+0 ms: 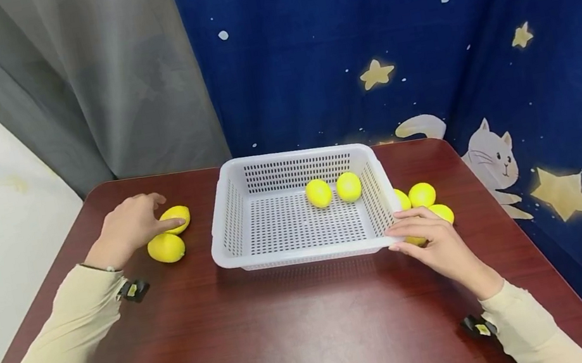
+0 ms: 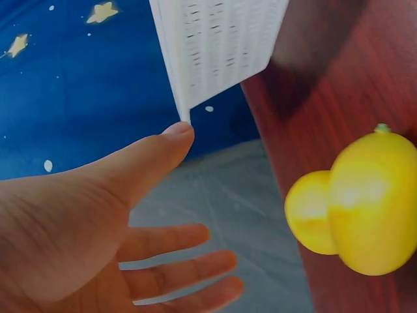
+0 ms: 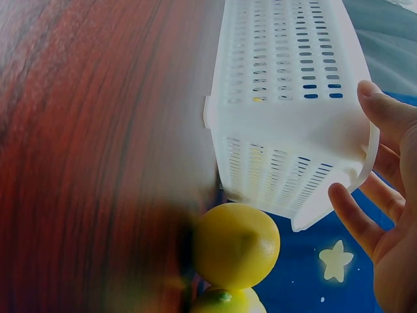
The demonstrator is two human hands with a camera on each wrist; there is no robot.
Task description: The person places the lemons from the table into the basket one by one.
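A white perforated plastic basket (image 1: 303, 252) stands on the table with two lemons (image 1: 319, 193) inside, towards its right end. My right hand (image 1: 428, 239) holds the basket's near right corner. In the right wrist view the thumb (image 3: 384, 107) lies on the rim and some fingers pass behind it. My left hand (image 1: 131, 226) hovers by two lemons (image 1: 166, 248) left of the basket, its thumb over the farther one. The left wrist view shows the left fingers (image 2: 176, 277) spread and apart from the lemons (image 2: 374, 202), with nothing in the palm.
Several more lemons (image 1: 422, 195) lie on the table right of the basket, partly hidden by its rim and my right hand. The dark red wooden table (image 1: 305, 333) ends at a blue star-patterned curtain (image 1: 303, 44) and a grey curtain (image 1: 148, 89).
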